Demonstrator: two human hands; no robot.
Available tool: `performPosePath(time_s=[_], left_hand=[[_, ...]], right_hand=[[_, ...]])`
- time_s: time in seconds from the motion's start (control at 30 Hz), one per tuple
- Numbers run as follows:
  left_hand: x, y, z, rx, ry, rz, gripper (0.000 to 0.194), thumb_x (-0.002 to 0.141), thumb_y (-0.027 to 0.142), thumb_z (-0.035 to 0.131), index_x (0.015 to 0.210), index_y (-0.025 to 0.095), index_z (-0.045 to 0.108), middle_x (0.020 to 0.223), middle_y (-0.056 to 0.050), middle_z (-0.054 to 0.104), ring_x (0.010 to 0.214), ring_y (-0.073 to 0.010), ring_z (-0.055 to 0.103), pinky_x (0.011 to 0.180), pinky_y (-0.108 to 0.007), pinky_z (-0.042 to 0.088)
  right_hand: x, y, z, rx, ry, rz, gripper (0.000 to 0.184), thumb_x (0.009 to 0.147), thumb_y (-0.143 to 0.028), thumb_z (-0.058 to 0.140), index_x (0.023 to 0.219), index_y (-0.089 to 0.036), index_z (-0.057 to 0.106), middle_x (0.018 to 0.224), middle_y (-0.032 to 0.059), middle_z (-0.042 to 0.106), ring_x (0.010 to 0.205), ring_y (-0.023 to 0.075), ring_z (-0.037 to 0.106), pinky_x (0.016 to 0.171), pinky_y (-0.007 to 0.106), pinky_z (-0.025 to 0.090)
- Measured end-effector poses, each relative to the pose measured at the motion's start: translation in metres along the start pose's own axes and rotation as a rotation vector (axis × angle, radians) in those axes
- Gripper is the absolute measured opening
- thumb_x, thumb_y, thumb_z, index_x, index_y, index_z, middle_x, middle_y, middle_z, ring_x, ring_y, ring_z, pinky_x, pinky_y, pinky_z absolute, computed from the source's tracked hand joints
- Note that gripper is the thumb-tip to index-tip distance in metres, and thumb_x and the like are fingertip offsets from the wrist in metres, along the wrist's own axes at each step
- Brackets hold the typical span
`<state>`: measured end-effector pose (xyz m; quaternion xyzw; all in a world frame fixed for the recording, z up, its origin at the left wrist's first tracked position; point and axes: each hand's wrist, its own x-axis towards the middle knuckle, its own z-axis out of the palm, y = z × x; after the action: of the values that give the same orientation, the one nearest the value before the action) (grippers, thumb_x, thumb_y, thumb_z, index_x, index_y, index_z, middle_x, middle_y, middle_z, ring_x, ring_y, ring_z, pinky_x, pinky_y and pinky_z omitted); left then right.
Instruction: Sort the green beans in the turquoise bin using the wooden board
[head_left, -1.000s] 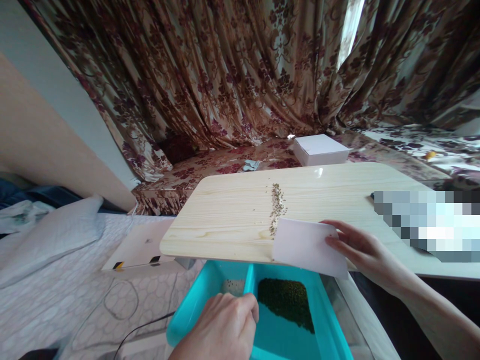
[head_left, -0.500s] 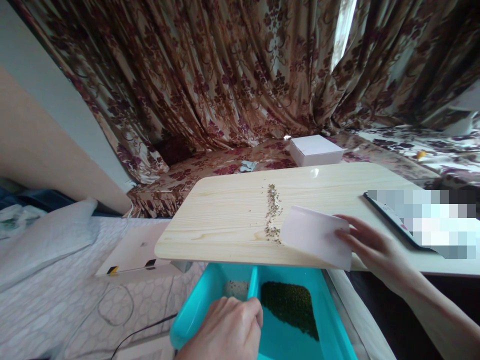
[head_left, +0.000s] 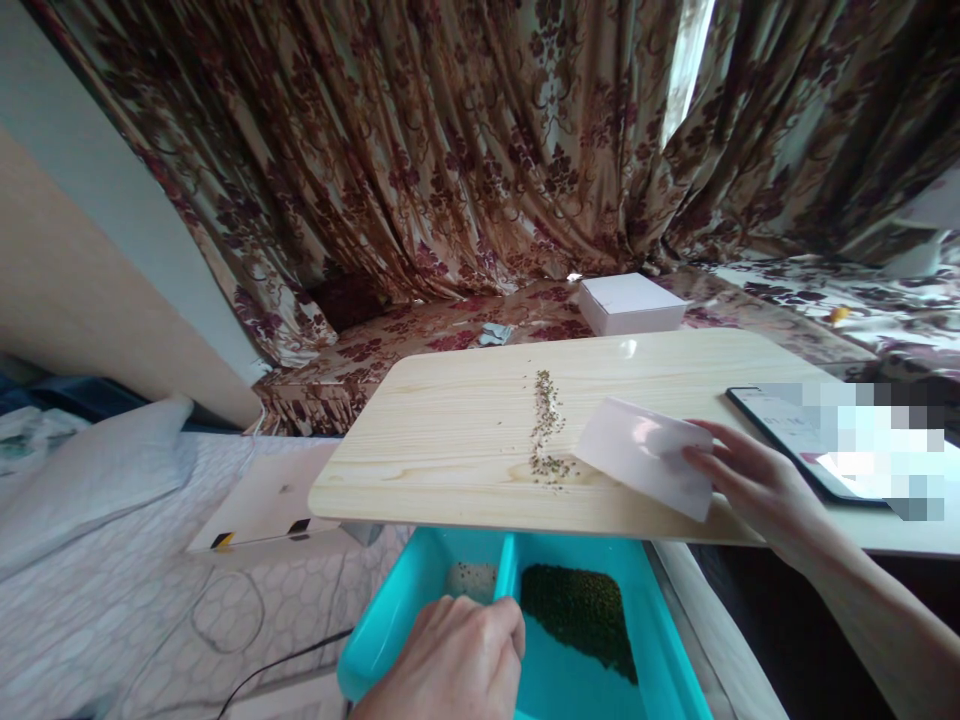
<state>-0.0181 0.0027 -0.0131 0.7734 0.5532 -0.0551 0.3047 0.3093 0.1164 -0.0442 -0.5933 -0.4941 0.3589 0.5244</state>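
My right hand [head_left: 754,487] pinches a white card [head_left: 646,455] and rests it, tilted, on a pale wooden board [head_left: 450,450]. Just left of the card's edge a thin line of small green beans [head_left: 546,430] lies on the board. Below the board's front edge is a turquoise two-part tray [head_left: 660,650]. My left hand [head_left: 457,660] is closed over the tray's divider. The tray's right part holds a heap of green beans [head_left: 581,610]; its left part holds a few pale grains [head_left: 469,578].
A phone [head_left: 795,425] with a blurred screen lies on the board's right. Behind the board sit a white box [head_left: 632,302] and flowered curtains [head_left: 487,140]. White bedding [head_left: 105,560], a flat white box [head_left: 262,500] and a black cable [head_left: 285,655] are at the left.
My right hand has drawn the white card back to the right, away from the board's front edge, uncovering the near end of the bean line. My left hand stays on the tray.
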Motion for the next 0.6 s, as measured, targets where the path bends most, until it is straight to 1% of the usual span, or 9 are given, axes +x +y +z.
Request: performPosePath(time_s=[0.07, 0.17, 0.33, 0.43, 0.5, 0.6], left_hand=[[0.001, 0.002, -0.002, -0.003, -0.002, -0.009, 0.036, 0.104, 0.018, 0.033, 0.106, 0.023, 0.068, 0.102, -0.007, 0.071, 0.103, -0.028, 0.064, 0.093, -0.04, 0.046], [-0.001, 0.005, -0.005, -0.002, -0.013, -0.014, 0.036, 0.103, 0.017, 0.032, 0.108, 0.022, 0.068, 0.104, -0.007, 0.072, 0.105, -0.0284, 0.064, 0.095, -0.04, 0.046], [-0.003, 0.003, -0.003, -0.007, 0.005, 0.01, 0.035, 0.104, 0.018, 0.032, 0.106, 0.023, 0.067, 0.106, -0.006, 0.071, 0.106, -0.0271, 0.063, 0.097, -0.039, 0.044], [-0.002, 0.001, -0.001, -0.014, 0.011, -0.008, 0.036, 0.104, 0.018, 0.032, 0.107, 0.024, 0.067, 0.105, -0.006, 0.07, 0.105, -0.0267, 0.063, 0.095, -0.038, 0.045], [-0.001, 0.001, -0.001, -0.017, 0.009, -0.005, 0.036, 0.104, 0.018, 0.032, 0.108, 0.024, 0.068, 0.103, -0.006, 0.07, 0.104, -0.0266, 0.063, 0.095, -0.038, 0.045], [-0.001, 0.001, -0.003, -0.02, 0.014, 0.012, 0.036, 0.105, 0.019, 0.032, 0.107, 0.023, 0.067, 0.103, -0.006, 0.071, 0.104, -0.0264, 0.063, 0.095, -0.037, 0.044]], right_hand=[[-0.001, 0.004, 0.002, -0.004, -0.017, -0.009, 0.042, 0.065, -0.055, 0.081, 0.097, -0.028, 0.076, 0.081, 0.0075, 0.081, 0.078, 0.0305, 0.076, 0.062, 0.035, 0.061], [-0.004, 0.005, 0.002, -0.006, -0.051, -0.012, 0.04, 0.065, -0.053, 0.082, 0.096, -0.029, 0.079, 0.081, 0.0073, 0.081, 0.082, 0.0331, 0.076, 0.063, 0.037, 0.062], [-0.007, -0.003, 0.002, 0.027, -0.068, -0.007, 0.038, 0.063, -0.05, 0.084, 0.095, -0.029, 0.079, 0.079, 0.0075, 0.081, 0.084, 0.0331, 0.077, 0.067, 0.036, 0.062], [-0.005, -0.009, 0.006, 0.02, -0.064, -0.013, 0.036, 0.063, -0.05, 0.083, 0.092, -0.029, 0.078, 0.075, 0.0059, 0.079, 0.081, 0.0325, 0.076, 0.066, 0.036, 0.062], [-0.005, -0.011, 0.01, -0.002, -0.087, -0.016, 0.036, 0.063, -0.051, 0.083, 0.091, -0.029, 0.077, 0.075, 0.0059, 0.08, 0.079, 0.0323, 0.076, 0.065, 0.037, 0.062], [-0.008, -0.014, 0.012, -0.015, -0.122, -0.021, 0.042, 0.061, -0.055, 0.084, 0.092, -0.028, 0.077, 0.077, 0.0062, 0.08, 0.077, 0.0312, 0.075, 0.063, 0.037, 0.062]])
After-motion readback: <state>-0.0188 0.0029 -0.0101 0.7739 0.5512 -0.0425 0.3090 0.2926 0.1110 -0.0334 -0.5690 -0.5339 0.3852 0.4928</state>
